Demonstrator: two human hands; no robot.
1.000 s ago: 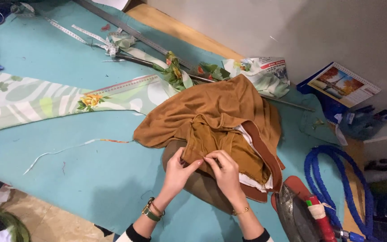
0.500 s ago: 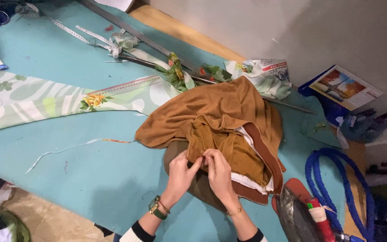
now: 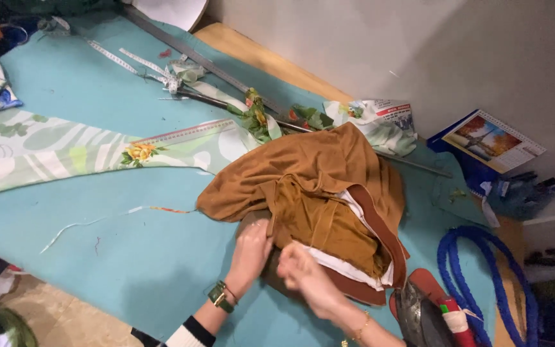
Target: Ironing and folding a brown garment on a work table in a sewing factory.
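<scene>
on turquoise table (image 3: 130, 270), brown garment (image 3: 309, 186) lay bunched. left hand (image 3: 252, 250) and right hand (image 3: 303, 273) pinched near hem together. judged soft, limp, light; best taken by seamed edge.

Floral fabric strip (image 3: 65, 151) on the turquoise table (image 3: 97, 257); blue rope (image 3: 476, 270) right; metal ruler (image 3: 187, 51) behind

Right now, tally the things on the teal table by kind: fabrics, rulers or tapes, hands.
Fabrics: 2, bunched brown cloth garment, floral green-white cloth strip
Rulers or tapes: 2, long grey metal ruler, white measuring tape
Hands: 2, left hand, right hand
Total: 6
</scene>
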